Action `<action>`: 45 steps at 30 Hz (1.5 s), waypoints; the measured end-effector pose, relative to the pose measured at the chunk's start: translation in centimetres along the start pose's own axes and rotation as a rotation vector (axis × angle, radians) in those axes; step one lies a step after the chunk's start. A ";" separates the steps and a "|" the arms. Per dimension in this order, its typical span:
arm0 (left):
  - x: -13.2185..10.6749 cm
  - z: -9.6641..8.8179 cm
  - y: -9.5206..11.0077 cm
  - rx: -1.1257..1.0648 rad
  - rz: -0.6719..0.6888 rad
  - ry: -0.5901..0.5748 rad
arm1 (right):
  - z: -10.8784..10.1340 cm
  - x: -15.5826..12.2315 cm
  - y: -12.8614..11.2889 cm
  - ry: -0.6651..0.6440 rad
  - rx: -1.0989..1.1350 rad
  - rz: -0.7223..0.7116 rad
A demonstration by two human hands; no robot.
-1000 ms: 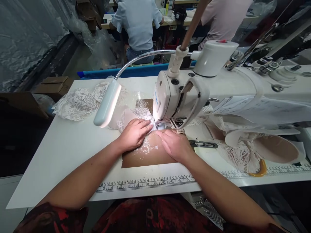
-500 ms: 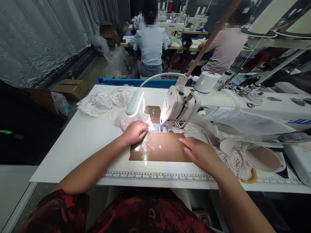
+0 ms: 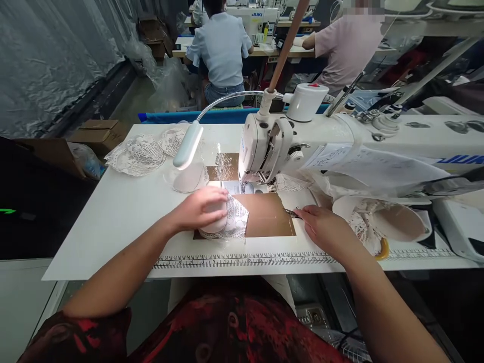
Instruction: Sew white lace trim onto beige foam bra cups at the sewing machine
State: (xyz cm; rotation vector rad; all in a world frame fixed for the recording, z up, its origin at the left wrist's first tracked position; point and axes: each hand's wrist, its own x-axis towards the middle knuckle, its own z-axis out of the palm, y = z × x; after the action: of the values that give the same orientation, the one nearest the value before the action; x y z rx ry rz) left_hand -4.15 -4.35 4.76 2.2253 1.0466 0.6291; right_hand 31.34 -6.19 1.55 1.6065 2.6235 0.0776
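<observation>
My left hand is closed on a white lace piece and holds it over the brown panel in front of the needle of the white sewing machine. Out to the right, my right hand rests on the table over the dark thread snips, with its fingers curled on them. Only the tips of the snips show.
A gooseneck lamp hangs over the left of the work. Lace pieces lie at the far left, and a heap of lace and padded cups sits at the right. A ruler strip runs along the table's front edge. Two people sit at machines behind.
My left hand has pulled the lace piece back from the needle toward me. My right hand moved right, off the brown panel, onto the snips.
</observation>
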 end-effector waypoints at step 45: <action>5.3 0.8 -5.3 -0.448 -0.242 -0.147 | 0.1 8.1 -7.4 0.094 0.735 -0.129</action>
State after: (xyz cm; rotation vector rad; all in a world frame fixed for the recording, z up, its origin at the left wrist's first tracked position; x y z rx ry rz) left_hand -3.32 2.31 1.40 1.7015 0.9699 0.5237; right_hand 21.10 -2.38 0.63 1.5929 3.0120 -0.9387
